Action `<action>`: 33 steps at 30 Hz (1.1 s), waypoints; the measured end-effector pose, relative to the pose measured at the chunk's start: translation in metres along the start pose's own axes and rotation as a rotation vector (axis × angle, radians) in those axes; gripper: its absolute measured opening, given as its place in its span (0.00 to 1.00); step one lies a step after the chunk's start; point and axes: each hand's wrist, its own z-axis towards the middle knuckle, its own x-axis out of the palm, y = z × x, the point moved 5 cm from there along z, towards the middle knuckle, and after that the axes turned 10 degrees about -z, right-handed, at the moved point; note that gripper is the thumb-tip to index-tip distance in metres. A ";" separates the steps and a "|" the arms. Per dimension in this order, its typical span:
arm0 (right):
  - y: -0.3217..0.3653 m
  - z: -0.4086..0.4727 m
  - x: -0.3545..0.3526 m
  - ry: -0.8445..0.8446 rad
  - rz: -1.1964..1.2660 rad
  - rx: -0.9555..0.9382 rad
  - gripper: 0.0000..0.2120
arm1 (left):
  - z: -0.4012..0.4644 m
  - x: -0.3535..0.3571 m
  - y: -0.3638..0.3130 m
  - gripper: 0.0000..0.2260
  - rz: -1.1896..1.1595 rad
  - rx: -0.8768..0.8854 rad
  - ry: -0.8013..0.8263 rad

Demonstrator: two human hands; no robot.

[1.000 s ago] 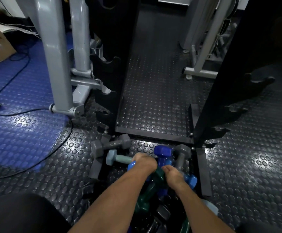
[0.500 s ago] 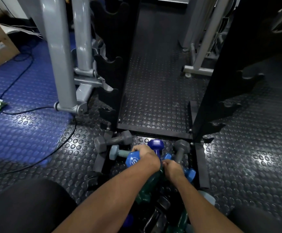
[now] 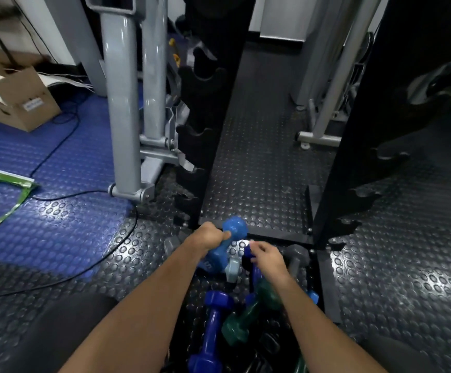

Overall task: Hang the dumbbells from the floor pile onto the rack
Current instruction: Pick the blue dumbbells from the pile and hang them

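A gym, or a fitness room. Shown by studded black rubber flooring (image 3: 259, 157) beside a blue studded mat (image 3: 65, 168), grey tubular steel machine frames (image 3: 122, 103), a black notched dumbbell rack (image 3: 205, 109), and a heap of vinyl-coated dumbbells in blue, green and grey (image 3: 235, 313). Backroom clutter too: an open brown cardboard box (image 3: 20, 100), black cables (image 3: 65, 138) trailing across the mat.

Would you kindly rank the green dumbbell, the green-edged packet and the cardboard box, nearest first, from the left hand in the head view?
From the left hand, which grips a light-blue dumbbell:
1. Green dumbbell, in the floor pile below.
2. Green-edged packet, on the blue mat at left.
3. Brown cardboard box, far back left.
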 end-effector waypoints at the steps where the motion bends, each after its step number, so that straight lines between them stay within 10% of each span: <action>1: 0.012 -0.001 0.000 0.001 0.082 -0.023 0.20 | -0.006 -0.002 -0.005 0.21 -0.106 0.014 -0.012; 14: 0.163 -0.121 -0.043 -0.108 0.021 -0.874 0.26 | -0.097 -0.046 -0.072 0.13 -0.877 0.040 -0.022; 28: 0.306 -0.163 -0.093 -0.176 0.024 -1.104 0.24 | -0.167 -0.161 -0.169 0.13 -1.066 0.394 -0.251; 33: 0.355 -0.161 -0.162 -0.601 0.124 -1.011 0.21 | -0.188 -0.196 -0.225 0.10 -1.087 0.442 -0.190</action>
